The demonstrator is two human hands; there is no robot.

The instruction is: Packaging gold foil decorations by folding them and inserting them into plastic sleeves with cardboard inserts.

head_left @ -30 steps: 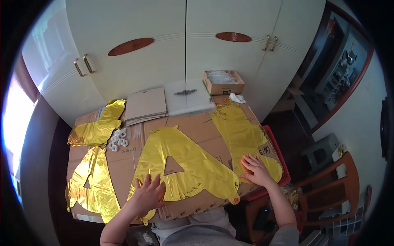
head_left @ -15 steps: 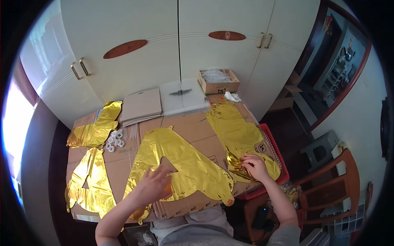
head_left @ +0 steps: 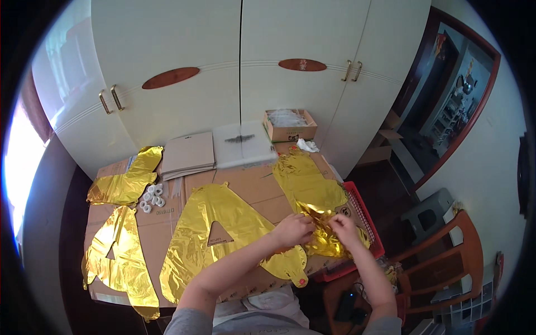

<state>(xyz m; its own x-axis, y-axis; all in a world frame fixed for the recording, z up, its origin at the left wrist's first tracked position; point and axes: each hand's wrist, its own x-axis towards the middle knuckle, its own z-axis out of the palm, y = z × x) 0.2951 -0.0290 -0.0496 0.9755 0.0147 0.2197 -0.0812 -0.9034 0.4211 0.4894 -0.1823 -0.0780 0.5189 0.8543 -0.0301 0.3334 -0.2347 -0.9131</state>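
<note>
The left hand (head_left: 295, 230) has crossed to join the right hand (head_left: 341, 228); both pinch the crumpled gold foil balloon (head_left: 315, 215) near the tabletop's (head_left: 254, 190) right edge.

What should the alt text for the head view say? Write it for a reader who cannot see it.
Both the left hand and right hand pinch a crumpled gold foil balloon at the right of a cardboard-covered table. A flat gold foil letter-shaped balloon lies beside them, before white cupboard doors.
</note>
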